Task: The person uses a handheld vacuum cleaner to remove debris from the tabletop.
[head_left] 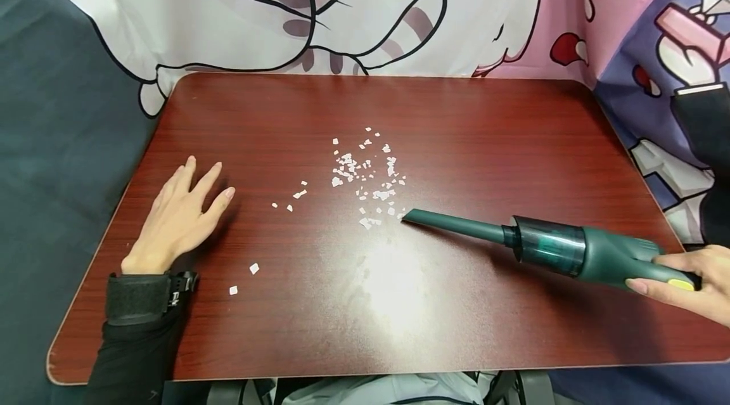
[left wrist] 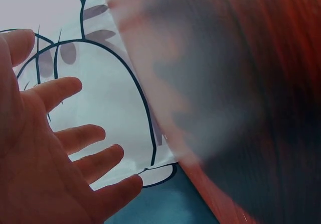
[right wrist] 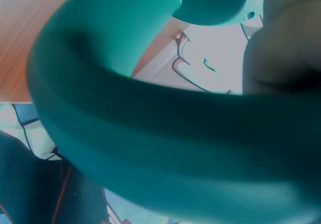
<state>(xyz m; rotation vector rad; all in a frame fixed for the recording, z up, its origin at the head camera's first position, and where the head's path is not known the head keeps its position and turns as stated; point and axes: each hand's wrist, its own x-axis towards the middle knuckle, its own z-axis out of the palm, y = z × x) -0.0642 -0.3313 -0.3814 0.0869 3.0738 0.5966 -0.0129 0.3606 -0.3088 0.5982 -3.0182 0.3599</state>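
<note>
1. Reddish-brown wooden table (head_left: 485, 126), rounded corners, glare patch near the middle of its near half.
2. Cartoon-print cloth (head_left: 353, 6) hanging at the far side: white, pink and purple with black outlines.
3. Dark teal backdrop (head_left: 51, 139) on the left.

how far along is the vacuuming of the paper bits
Barely started. The right hand grips the vacuum, nozzle tip at the near edge of the main scraps. That cluster and the stray bits near the flat left hand are left on the table.
</note>
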